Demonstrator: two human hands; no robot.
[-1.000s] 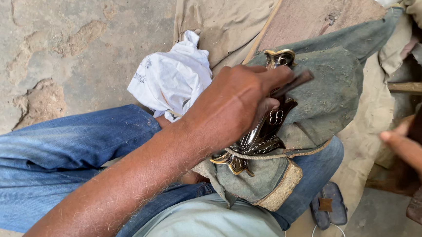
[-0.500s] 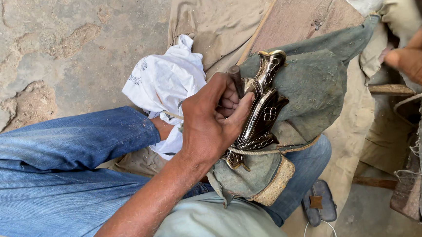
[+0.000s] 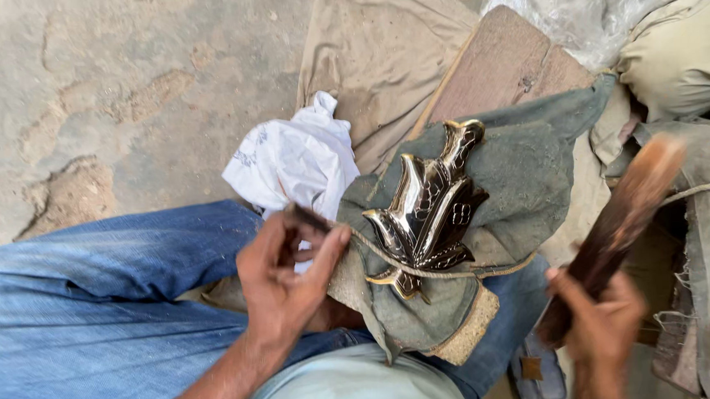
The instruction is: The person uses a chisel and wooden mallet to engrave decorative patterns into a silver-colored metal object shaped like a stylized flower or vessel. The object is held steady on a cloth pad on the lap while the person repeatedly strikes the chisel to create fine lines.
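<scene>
A shiny brass leaf-shaped piece [image 3: 429, 207] lies on a grey-green cloth [image 3: 534, 172] draped over a wooden board [image 3: 499, 63] on my lap. A thin cord [image 3: 392, 261] runs across its lower part. My left hand [image 3: 290, 281] is just left of the piece, off the metal, with its fingers closed on a thin dark tool [image 3: 309, 219]. My right hand [image 3: 596, 320] is low at the right and grips a long brown stick-like tool [image 3: 623, 216], which is blurred and points up to the right.
A crumpled white cloth [image 3: 291, 158] lies beside the board above my blue-jeaned leg [image 3: 106, 297]. Tan fabric [image 3: 379, 50] and clear plastic [image 3: 581, 1] lie further back. Rough concrete floor [image 3: 77, 93] is at the left, a sandal [image 3: 538, 369] below.
My left hand has drawn back off the brass piece to the left, uncovering it. My right hand has dropped from the upper right to the lower right and now holds the brown tool.
</scene>
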